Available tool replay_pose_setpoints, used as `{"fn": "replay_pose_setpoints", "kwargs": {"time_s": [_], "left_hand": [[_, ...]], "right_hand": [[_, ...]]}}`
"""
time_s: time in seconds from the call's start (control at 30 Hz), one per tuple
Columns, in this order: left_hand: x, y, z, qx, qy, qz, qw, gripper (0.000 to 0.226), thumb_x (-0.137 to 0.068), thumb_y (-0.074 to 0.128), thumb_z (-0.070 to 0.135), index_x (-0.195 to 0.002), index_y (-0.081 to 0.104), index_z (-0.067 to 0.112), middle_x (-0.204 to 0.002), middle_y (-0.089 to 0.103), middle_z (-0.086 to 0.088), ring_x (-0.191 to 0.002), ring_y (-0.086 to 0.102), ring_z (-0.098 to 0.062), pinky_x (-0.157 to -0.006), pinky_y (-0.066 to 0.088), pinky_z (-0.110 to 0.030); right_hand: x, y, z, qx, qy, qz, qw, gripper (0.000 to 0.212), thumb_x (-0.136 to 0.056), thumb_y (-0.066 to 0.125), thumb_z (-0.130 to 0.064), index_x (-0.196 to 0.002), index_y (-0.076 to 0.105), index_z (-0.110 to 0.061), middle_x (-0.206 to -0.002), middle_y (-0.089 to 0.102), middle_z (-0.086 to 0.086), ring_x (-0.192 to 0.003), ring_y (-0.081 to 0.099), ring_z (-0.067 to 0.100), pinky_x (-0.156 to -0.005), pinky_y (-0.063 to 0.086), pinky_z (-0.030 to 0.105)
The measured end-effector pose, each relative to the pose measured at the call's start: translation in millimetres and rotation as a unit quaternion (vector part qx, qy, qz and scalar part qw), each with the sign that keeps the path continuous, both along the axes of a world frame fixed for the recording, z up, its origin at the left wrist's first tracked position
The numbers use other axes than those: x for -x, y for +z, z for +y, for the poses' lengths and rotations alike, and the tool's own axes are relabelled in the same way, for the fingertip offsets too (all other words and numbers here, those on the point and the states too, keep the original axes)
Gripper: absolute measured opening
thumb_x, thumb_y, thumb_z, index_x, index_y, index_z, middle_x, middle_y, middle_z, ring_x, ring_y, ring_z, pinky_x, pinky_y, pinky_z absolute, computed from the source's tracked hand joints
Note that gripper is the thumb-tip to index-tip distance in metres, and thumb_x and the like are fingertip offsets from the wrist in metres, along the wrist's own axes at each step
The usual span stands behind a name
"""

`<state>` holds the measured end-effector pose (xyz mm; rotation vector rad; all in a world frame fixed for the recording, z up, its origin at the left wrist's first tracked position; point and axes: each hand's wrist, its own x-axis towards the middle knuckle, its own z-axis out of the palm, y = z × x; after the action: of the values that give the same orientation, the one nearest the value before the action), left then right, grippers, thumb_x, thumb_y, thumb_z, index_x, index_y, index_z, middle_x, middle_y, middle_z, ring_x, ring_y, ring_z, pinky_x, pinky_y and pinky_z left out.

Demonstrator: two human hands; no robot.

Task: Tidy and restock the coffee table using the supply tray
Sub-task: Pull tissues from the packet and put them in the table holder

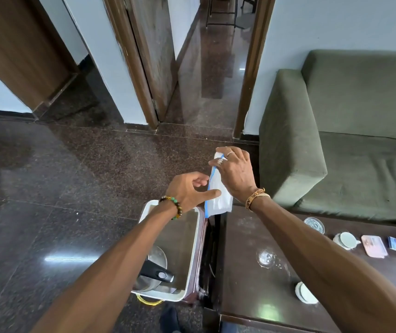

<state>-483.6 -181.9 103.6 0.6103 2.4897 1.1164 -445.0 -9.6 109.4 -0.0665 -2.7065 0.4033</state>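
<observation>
The dark coffee table point(247, 280) carries a glass dish point(314, 225) at its far side, with a white cup point(347, 240), pink case point(374, 246) and blue packet point(394, 243) to the right, and a clear glass point(266, 257) nearer. Left of it, the white supply tray point(192, 260) holds a steel kettle point(152, 272).

Floor point(72, 176): dark speckled stone, glossy; glare patch point(69, 258) lower left. Walls point(312, 32): pale. Doorway point(216, 80): brown frame, door point(153, 56) open. Sofa point(348, 145): green, against right wall.
</observation>
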Motion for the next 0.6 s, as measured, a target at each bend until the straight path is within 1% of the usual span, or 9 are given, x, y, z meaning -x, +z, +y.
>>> {"fn": "replay_pose_setpoints", "kwargs": {"time_s": [0.07, 0.13, 0.17, 0.23, 0.33, 0.4, 0.47, 0.53, 0.6], "left_hand": [[-2.0, -2.9, 7.6, -0.008, 0.022, 0.010, 1.000, 0.040, -0.067, 0.073, 0.060, -0.088, 0.071, 0.026, -0.077, 0.070, 0.017, -0.078, 0.064, 0.005, -0.069, 0.049, -0.012], [-2.7, -6.4, 10.1, -0.030, 0.045, 0.010, 0.998, 0.029, -0.078, 0.068, 0.050, -0.084, 0.073, 0.022, -0.071, 0.070, 0.012, -0.072, 0.067, -0.003, -0.065, 0.049, -0.018], [-3.0, -8.4, 10.0, -0.054, 0.058, -0.008, 0.997, 0.024, -0.082, 0.067, 0.044, -0.085, 0.074, 0.022, -0.073, 0.072, 0.009, -0.072, 0.068, -0.006, -0.066, 0.051, -0.021], [-3.1, -13.0, 7.4, -0.112, 0.088, -0.056, 0.988, 0.013, -0.087, 0.067, 0.033, -0.084, 0.074, 0.023, -0.073, 0.074, 0.008, -0.065, 0.066, -0.003, -0.066, 0.053, -0.024], [-2.5, -19.4, 2.1, -0.185, 0.126, -0.119, 0.967, 0.010, -0.088, 0.068, 0.026, -0.079, 0.071, 0.022, -0.066, 0.072, 0.007, -0.053, 0.060, 0.002, -0.056, 0.050, -0.018], [-1.5, -22.1, -1.2, -0.217, 0.141, -0.165, 0.952, 0.012, -0.089, 0.068, 0.025, -0.081, 0.071, 0.016, -0.067, 0.073, 0.002, -0.057, 0.060, -0.004, -0.057, 0.049, -0.020], [-0.5, -24.1, -3.5, -0.242, 0.147, -0.199, 0.938, 0.014, -0.089, 0.067, 0.024, -0.082, 0.070, 0.013, -0.070, 0.073, -0.002, -0.066, 0.060, -0.014, -0.063, 0.050, -0.029], [0.6, -26.6, -4.9, -0.250, 0.154, -0.212, 0.932, 0.016, -0.089, 0.068, 0.026, -0.083, 0.070, 0.011, -0.072, 0.073, -0.006, -0.072, 0.061, -0.020, -0.069, 0.053, -0.038], [1.8, -29.5, -6.3, -0.239, 0.160, -0.208, 0.935, 0.015, -0.088, 0.068, 0.027, -0.083, 0.070, 0.012, -0.072, 0.073, -0.005, -0.072, 0.064, -0.019, -0.072, 0.056, -0.040]], "right_hand": [[0.1, 0.8, -5.0, -0.036, 0.036, 0.037, 0.998, 0.020, -0.080, 0.075, -0.005, -0.092, 0.082, -0.019, -0.122, 0.069, 0.013, -0.112, 0.063, 0.039, -0.089, 0.048, 0.051], [0.7, 1.3, -6.8, -0.041, 0.048, 0.050, 0.997, 0.020, -0.076, 0.078, -0.006, -0.091, 0.082, -0.020, -0.122, 0.068, 0.014, -0.111, 0.063, 0.040, -0.088, 0.050, 0.052], [1.1, 1.0, -7.3, -0.033, 0.044, 0.043, 0.998, 0.022, -0.077, 0.078, -0.007, -0.095, 0.081, -0.020, -0.125, 0.067, 0.013, -0.113, 0.062, 0.039, -0.090, 0.050, 0.052], [1.2, 0.5, -9.0, -0.003, 0.025, 0.006, 1.000, 0.031, -0.083, 0.075, -0.013, -0.114, 0.076, -0.020, -0.132, 0.061, 0.011, -0.117, 0.058, 0.036, -0.094, 0.048, 0.051], [1.2, -2.2, -15.0, 0.103, -0.027, -0.057, 0.993, 0.046, -0.091, 0.068, -0.028, -0.135, 0.060, -0.020, -0.128, 0.058, 0.004, -0.109, 0.060, 0.026, -0.092, 0.051, 0.041], [-0.4, -4.1, -20.1, 0.209, -0.065, -0.084, 0.972, 0.046, -0.091, 0.067, -0.040, -0.133, 0.060, -0.020, -0.108, 0.065, -0.005, -0.097, 0.064, 0.016, -0.085, 0.055, 0.036], [-3.4, -6.1, -23.9, 0.311, -0.083, -0.116, 0.940, 0.048, -0.087, 0.067, -0.052, -0.124, 0.066, -0.021, -0.087, 0.067, -0.013, -0.084, 0.065, 0.006, -0.082, 0.057, 0.034], [-6.7, -8.7, -25.4, 0.344, -0.076, -0.137, 0.926, 0.053, -0.081, 0.071, -0.059, -0.118, 0.068, -0.021, -0.085, 0.067, -0.013, -0.083, 0.065, 0.004, -0.079, 0.056, 0.029], [-8.5, -10.4, -27.4, 0.342, -0.064, -0.152, 0.925, 0.050, -0.079, 0.076, -0.053, -0.117, 0.068, -0.021, -0.086, 0.069, -0.011, -0.084, 0.066, 0.006, -0.079, 0.055, 0.027]]}}
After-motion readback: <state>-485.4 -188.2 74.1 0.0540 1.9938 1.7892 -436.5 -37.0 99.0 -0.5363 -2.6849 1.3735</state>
